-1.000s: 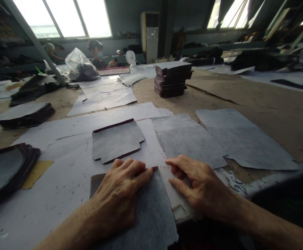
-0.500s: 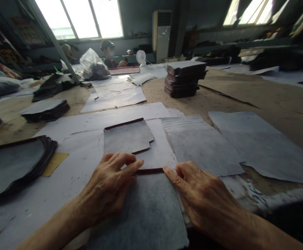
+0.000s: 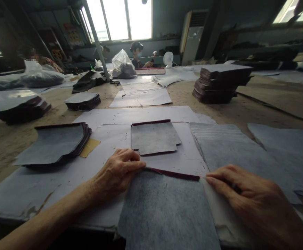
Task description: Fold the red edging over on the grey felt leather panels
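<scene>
A grey-backed sheet of material (image 3: 167,211) lies in front of me, its far edge folded over into a dark red strip (image 3: 179,173). At the left end of that strip, my left hand (image 3: 122,170) pinches the sheet's corner between thumb and forefinger. The fold rises slightly near those fingertips. Just off the strip's right end is my right hand (image 3: 247,198), thumb and forefinger pressed together; whether anything is between them is too small to see. Beyond the hands lies a smaller grey piece (image 3: 155,137) with dark red edges and a notched corner.
White paper (image 3: 109,205) covers the table's near part. Left stands a stack of dark-edged pieces (image 3: 55,144) beside a yellow scrap (image 3: 89,147). Larger grey sheets (image 3: 227,152) lie right. Farther back are a tall stack (image 3: 216,85), a plastic bag (image 3: 122,67) and a person (image 3: 138,57).
The view has swung left. My right hand has moved off the fold to the right, baring the strip's right end. My left hand stays at the left corner, where the fold now lifts.
</scene>
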The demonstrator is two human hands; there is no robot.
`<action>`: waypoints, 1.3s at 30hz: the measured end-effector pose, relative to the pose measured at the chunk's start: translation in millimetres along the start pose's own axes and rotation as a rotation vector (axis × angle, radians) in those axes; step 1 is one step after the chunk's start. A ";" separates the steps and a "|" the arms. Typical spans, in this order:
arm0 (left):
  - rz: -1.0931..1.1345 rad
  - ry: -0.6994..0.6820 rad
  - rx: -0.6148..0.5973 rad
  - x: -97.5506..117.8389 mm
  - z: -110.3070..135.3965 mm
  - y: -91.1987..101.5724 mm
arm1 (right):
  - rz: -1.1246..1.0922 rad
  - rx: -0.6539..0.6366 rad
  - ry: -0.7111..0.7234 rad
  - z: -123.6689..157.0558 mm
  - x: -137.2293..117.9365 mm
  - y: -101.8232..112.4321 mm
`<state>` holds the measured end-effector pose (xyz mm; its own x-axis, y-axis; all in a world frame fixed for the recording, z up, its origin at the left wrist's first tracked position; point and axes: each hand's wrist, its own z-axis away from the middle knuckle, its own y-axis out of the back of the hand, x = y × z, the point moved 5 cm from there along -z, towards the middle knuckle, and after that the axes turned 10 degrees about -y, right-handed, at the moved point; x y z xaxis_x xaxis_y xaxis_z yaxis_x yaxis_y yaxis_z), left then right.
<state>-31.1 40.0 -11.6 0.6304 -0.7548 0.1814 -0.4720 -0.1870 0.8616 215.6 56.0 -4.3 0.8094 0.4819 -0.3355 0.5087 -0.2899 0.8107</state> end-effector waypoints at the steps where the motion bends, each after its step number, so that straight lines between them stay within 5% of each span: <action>1: 0.011 0.000 -0.002 -0.4 -0.1 -0.5 | 0.053 0.062 0.030 -1.5 -6.6 2.9; 4: 0.004 -0.016 -0.006 0.1 0.7 -0.4 | 0.040 0.125 0.215 -7.5 -39.8 -1.3; 9: -0.018 -0.097 -0.053 1.1 4.0 0.5 | -0.096 -0.140 0.340 -20.1 -80.6 -43.1; 14: -0.084 -0.220 -0.144 3.2 5.5 0.8 | 0.002 -0.222 0.466 -13.2 -88.5 -57.3; 23: -0.227 -0.269 -0.223 11.2 4.5 -2.7 | 0.001 -0.295 0.456 -17.0 -91.6 -58.1; 27: -0.138 -0.211 -0.122 -0.5 8.3 3.4 | 0.037 -0.366 0.467 -18.7 -94.1 -60.5; 32: -0.039 0.022 0.062 -0.5 26.7 20.9 | 0.032 -0.377 0.513 -18.5 -92.3 -61.8; 39: 0.011 0.126 -0.045 37.6 40.5 10.4 | 0.114 -0.460 0.576 -27.1 -89.7 -68.8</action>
<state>-37.3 -15.9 -15.0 0.6992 -0.6709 0.2469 -0.4527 -0.1482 0.8793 100.0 55.1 -16.9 0.5035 0.8633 -0.0356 0.1549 -0.0496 0.9867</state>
